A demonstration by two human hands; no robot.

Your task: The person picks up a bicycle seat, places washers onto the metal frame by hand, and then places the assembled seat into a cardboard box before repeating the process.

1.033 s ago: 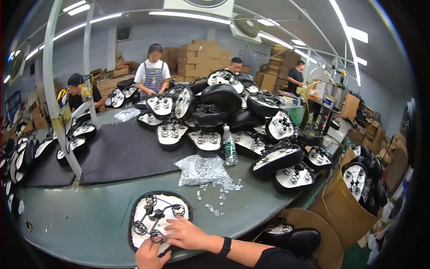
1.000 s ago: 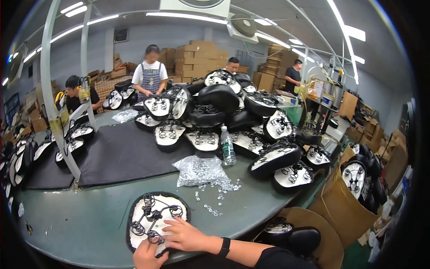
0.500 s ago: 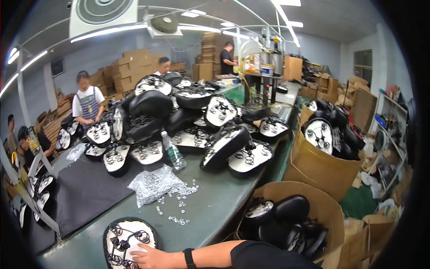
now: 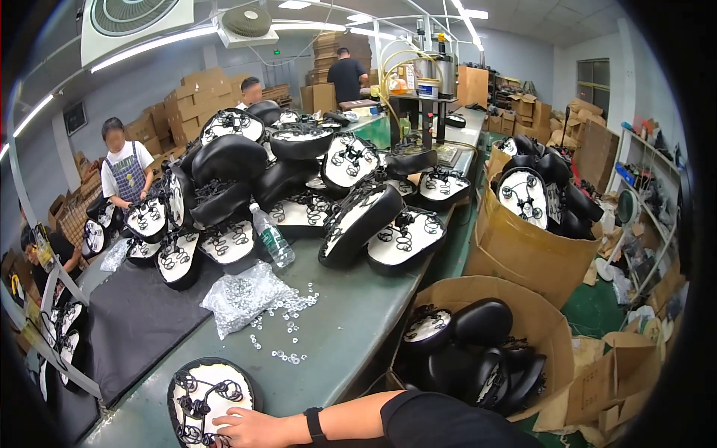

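A black bicycle saddle point(image 4: 224, 373) lies upside down near the front edge of the green table, its white underside and black coil springs facing up. My right hand point(image 4: 250, 428) rests on its lower right part, fingers stretched out and apart over the white base beside the springs. A dark band circles that wrist. The lowest fingers are partly cut off by the picture's edge. My left hand does not show. Beyond the saddle, a clear plastic bag point(image 4: 237, 300) of small metal nuts or washers lies with several loose ones point(image 4: 287, 355) scattered beside it.
A large heap of saddles point(image 4: 231, 160) fills the table's far part, with a plastic bottle point(image 4: 272, 237) before it. Black padding point(image 4: 142, 328) covers the left side. Cardboard boxes of saddles point(image 4: 556, 362) point(image 4: 523, 250) stand on the right. Several people work farther back.
The view has shifted slightly, so the heap and boxes sit a little more to the left. My right hand stays on the saddle. A person at the back has turned away.
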